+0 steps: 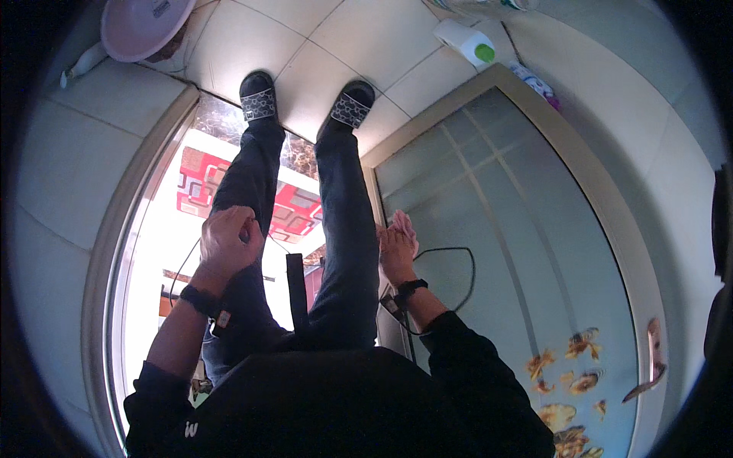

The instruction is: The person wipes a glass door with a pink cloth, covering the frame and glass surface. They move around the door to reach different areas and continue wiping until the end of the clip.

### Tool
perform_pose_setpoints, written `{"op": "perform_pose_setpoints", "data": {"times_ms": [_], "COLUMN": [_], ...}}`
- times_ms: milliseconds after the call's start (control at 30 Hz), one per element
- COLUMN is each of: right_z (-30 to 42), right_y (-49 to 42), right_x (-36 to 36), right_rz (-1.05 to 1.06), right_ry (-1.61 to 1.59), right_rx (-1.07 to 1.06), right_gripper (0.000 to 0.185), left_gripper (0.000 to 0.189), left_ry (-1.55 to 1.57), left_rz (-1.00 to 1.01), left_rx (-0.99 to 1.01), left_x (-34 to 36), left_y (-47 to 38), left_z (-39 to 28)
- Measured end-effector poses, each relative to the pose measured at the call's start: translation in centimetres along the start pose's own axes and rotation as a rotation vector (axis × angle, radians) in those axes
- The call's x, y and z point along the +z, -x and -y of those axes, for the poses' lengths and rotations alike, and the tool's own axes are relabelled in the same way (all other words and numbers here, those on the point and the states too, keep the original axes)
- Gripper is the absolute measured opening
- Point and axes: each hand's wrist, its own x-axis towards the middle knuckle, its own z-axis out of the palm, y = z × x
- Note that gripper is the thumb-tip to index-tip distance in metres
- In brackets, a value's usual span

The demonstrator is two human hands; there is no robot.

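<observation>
My right hand (396,252) grips a pink cloth (405,223), which bunches out past the fingers. It is beside the hinge-side frame of a frosted glass door (504,229); whether the cloth touches the door, I cannot tell. My left hand (232,237) is curled into a loose fist over my left thigh, with nothing visible in it. A dark band with a small device circles each wrist, and a thin black cable (473,269) loops from the right one.
I stand in a doorway between the left door frame (109,240) and the opened door with its metal handle (653,360). On the tiled floor (320,63) ahead are a white bottle with a green cap (465,41) and a pink basin (143,28). A red patterned mat (298,209) lies behind my feet.
</observation>
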Motion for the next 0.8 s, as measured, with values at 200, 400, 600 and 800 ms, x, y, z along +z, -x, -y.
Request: {"op": "perform_pose_setpoints", "data": {"times_ms": [200, 400, 600, 800], "right_z": [7.3, 9.5, 7.3, 10.5], "right_y": [-2.2, -9.8, -4.8, 8.6], "right_x": [-15.5, -30.4, -20.5, -9.3], "right_rz": [0.178, -0.534, -0.258, -0.051], "right_ry": [0.319, 1.131, 1.174, 0.723], "right_rx": [0.327, -0.103, 0.087, 0.030], "right_gripper": [0.026, 0.041, 0.044, 0.041], "left_gripper": [0.006, 0.004, 0.004, 0.004], "left_ry": [0.050, 0.005, 0.028, 0.050], "left_rz": [-0.041, -0.017, -0.012, 0.024], "left_rx": [0.003, 0.007, -0.051, -0.121], "left_x": [-0.2, -0.8, -1.4, -1.9], "left_y": [-0.3, -0.1, 0.0, 0.3], "left_z": [0.3, 1.6, 2.5, 2.7]}}
